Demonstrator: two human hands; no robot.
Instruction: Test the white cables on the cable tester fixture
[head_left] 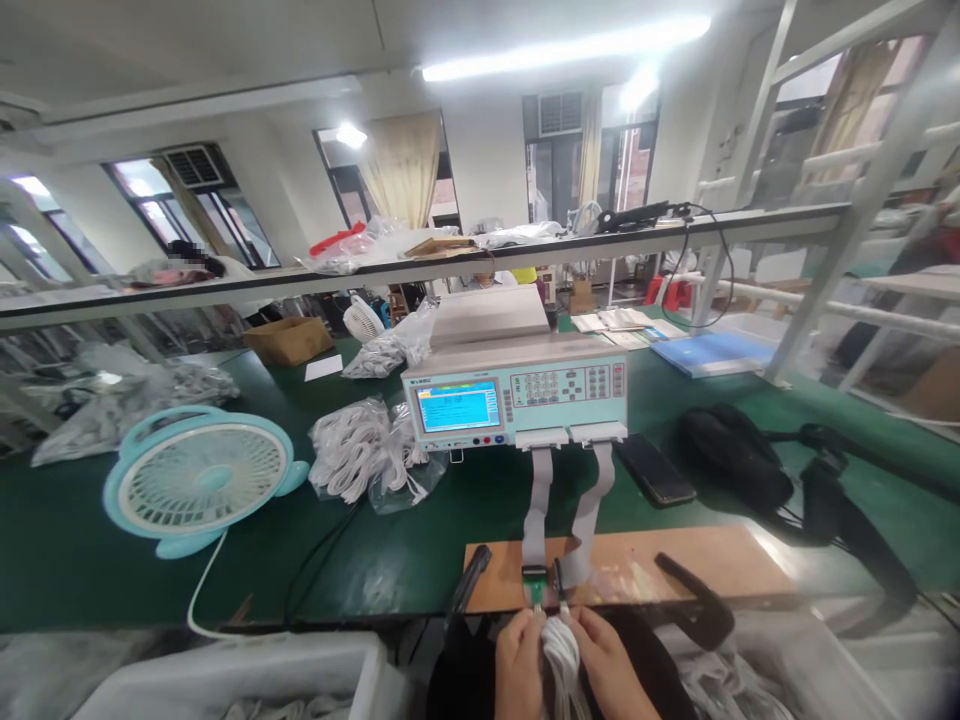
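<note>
A bundled white cable (561, 645) hangs between my two hands at the bottom middle of the view. My left hand (519, 655) is closed in a pinch on one end of it, right at a small green circuit board (535, 586). My right hand (602, 655) pinches the other end, beside a dark connector (558, 575). Whether both plugs are fully seated I cannot tell. Two grey ribbon cables (535, 515) run from these connectors up to a bench tester (517, 400) with a lit blue screen (456, 408).
The connectors lie by a wooden board (637, 570) at the green table's edge. Left stand a light-blue fan (214, 480) and bagged white cables (352, 450). A phone (656, 470) and black bag (731, 455) lie right. White bins (247, 675) stand below; a shelf (645, 235) crosses behind.
</note>
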